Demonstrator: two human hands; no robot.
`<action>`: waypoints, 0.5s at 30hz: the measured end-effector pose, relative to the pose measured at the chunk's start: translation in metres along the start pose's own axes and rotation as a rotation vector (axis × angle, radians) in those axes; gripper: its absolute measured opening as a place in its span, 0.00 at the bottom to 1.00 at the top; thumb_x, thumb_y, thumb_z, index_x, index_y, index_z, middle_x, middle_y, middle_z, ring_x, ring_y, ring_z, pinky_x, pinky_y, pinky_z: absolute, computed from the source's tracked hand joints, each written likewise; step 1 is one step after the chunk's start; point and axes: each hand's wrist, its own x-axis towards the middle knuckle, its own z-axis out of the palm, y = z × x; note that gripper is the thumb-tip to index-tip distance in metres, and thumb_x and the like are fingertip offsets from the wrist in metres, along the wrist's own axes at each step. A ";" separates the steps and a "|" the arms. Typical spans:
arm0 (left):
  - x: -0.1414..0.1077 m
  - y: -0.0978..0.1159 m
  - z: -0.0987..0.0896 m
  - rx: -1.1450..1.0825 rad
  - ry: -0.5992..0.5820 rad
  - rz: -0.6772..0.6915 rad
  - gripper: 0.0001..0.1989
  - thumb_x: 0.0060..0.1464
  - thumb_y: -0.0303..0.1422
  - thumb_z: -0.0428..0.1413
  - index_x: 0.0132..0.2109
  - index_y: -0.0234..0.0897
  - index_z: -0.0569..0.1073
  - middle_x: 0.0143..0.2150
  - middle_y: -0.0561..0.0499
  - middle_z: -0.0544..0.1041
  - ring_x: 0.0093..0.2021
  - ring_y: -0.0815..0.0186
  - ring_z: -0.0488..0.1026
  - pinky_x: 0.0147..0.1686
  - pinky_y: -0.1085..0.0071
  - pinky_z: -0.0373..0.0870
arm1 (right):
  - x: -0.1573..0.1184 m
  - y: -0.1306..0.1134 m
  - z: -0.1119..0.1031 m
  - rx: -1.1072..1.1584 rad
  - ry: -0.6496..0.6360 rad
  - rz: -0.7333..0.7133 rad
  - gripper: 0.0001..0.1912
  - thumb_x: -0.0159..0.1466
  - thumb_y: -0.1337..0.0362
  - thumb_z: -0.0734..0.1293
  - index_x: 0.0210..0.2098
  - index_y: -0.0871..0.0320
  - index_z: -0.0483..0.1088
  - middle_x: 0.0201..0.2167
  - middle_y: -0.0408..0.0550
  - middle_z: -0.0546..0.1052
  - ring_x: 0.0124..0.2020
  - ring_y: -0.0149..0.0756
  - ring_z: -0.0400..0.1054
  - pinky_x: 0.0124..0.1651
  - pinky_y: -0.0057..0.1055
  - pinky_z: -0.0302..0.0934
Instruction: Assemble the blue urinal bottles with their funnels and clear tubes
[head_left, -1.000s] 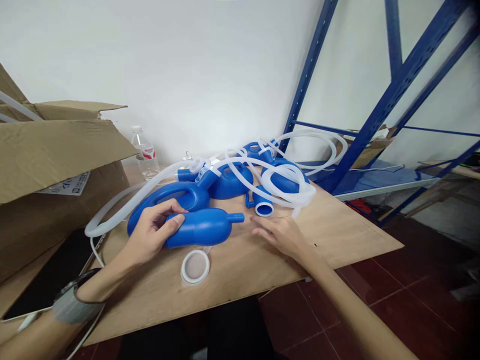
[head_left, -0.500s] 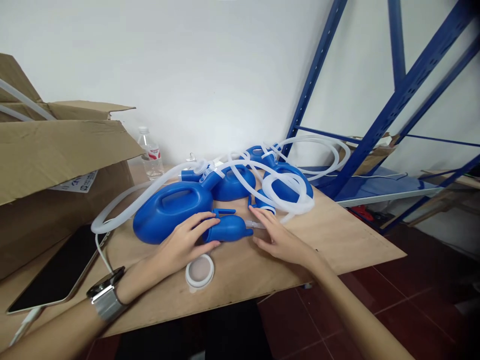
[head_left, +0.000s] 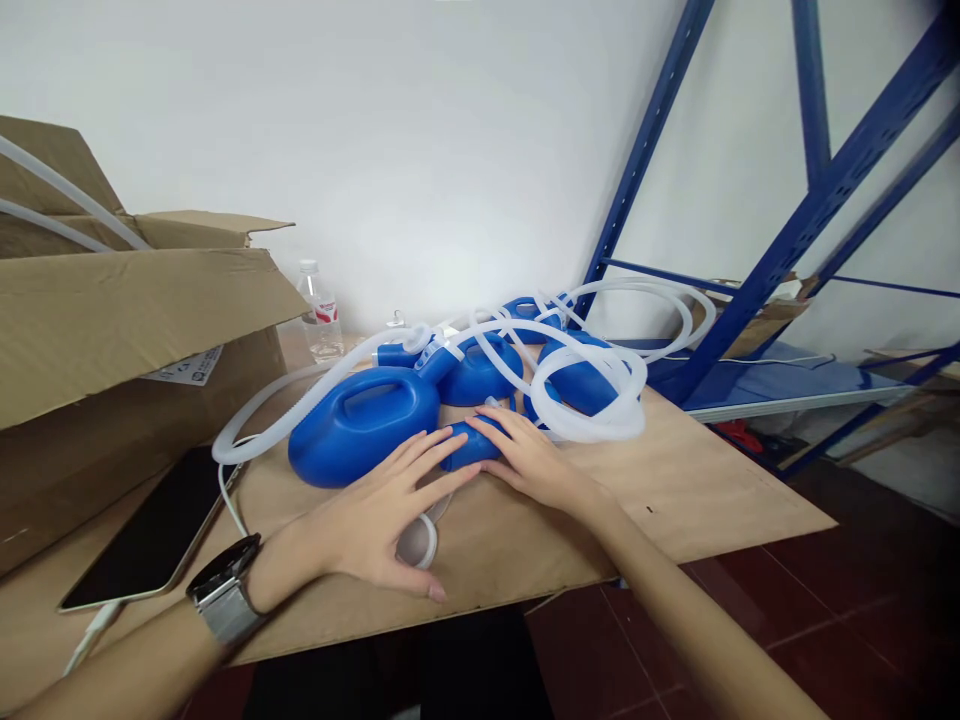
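A small blue cup-shaped piece (head_left: 472,447) lies on the wooden table, partly covered by fingers. My right hand (head_left: 544,465) holds it, with fingers over the top and the thumb at the near side. Stretched out with its thumb spread wide, my left hand (head_left: 382,515) has its fingertips against the left end of that piece. Under the left palm and thumb a white ring (head_left: 430,545) shows in part. Just behind my left hand rests a large blue bottle with a handle (head_left: 315,430), with a translucent hose (head_left: 259,440) looping around it.
More blue handled bottles (head_left: 484,370) and a coiled hose (head_left: 626,420) lie behind. At the left are an open cardboard box (head_left: 150,300), a black tablet (head_left: 150,540) and a water bottle (head_left: 322,320). Blue metal shelving (head_left: 787,375) stands right, beyond the table edge (head_left: 757,535).
My right hand has moved left onto the small blue piece. My left hand has loosened from it and spread over the white ring. The view has shifted slightly left.
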 end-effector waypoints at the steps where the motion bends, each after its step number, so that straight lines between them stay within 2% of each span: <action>1: 0.000 0.000 0.000 0.014 -0.012 0.023 0.61 0.50 0.62 0.66 0.80 0.47 0.47 0.82 0.37 0.45 0.79 0.32 0.47 0.73 0.32 0.51 | 0.001 0.003 -0.003 0.014 -0.019 0.000 0.32 0.75 0.56 0.65 0.75 0.47 0.57 0.73 0.55 0.65 0.76 0.53 0.56 0.75 0.59 0.54; 3: 0.000 0.000 0.002 0.032 -0.027 0.043 0.58 0.50 0.58 0.68 0.79 0.46 0.52 0.81 0.35 0.49 0.78 0.32 0.50 0.72 0.32 0.53 | 0.005 0.005 -0.009 0.067 -0.039 0.026 0.36 0.72 0.51 0.68 0.75 0.47 0.56 0.74 0.56 0.63 0.77 0.54 0.54 0.76 0.60 0.51; 5: 0.001 -0.001 0.004 0.050 -0.028 0.043 0.51 0.53 0.52 0.67 0.77 0.45 0.57 0.79 0.35 0.55 0.76 0.35 0.57 0.71 0.35 0.57 | 0.014 0.002 -0.011 0.153 -0.003 0.080 0.38 0.71 0.47 0.68 0.76 0.46 0.55 0.74 0.55 0.63 0.76 0.53 0.55 0.75 0.57 0.55; 8: 0.002 -0.001 0.005 0.080 -0.009 0.043 0.40 0.57 0.43 0.64 0.74 0.42 0.64 0.74 0.35 0.65 0.72 0.40 0.64 0.70 0.41 0.62 | 0.040 -0.005 -0.010 0.206 0.189 0.148 0.31 0.75 0.51 0.62 0.75 0.49 0.57 0.69 0.56 0.67 0.70 0.48 0.63 0.70 0.50 0.63; 11: 0.003 -0.002 0.001 0.107 0.034 0.055 0.33 0.59 0.39 0.62 0.70 0.39 0.68 0.69 0.36 0.72 0.68 0.44 0.69 0.68 0.44 0.65 | 0.075 -0.010 -0.007 0.046 0.405 0.165 0.26 0.75 0.59 0.61 0.70 0.57 0.65 0.62 0.61 0.71 0.64 0.49 0.67 0.68 0.49 0.65; 13: 0.003 -0.003 -0.001 0.126 0.078 0.078 0.30 0.61 0.39 0.59 0.67 0.37 0.70 0.66 0.37 0.74 0.65 0.46 0.71 0.66 0.46 0.67 | 0.097 -0.011 -0.009 -0.082 0.416 0.130 0.25 0.74 0.64 0.62 0.69 0.59 0.67 0.63 0.63 0.70 0.65 0.53 0.65 0.69 0.52 0.62; 15: 0.002 -0.006 -0.001 0.196 0.177 0.102 0.25 0.63 0.38 0.57 0.65 0.36 0.72 0.62 0.37 0.77 0.62 0.47 0.74 0.66 0.45 0.66 | 0.115 -0.008 -0.014 -0.180 0.340 0.046 0.26 0.73 0.66 0.63 0.69 0.58 0.66 0.68 0.63 0.66 0.71 0.57 0.58 0.72 0.56 0.57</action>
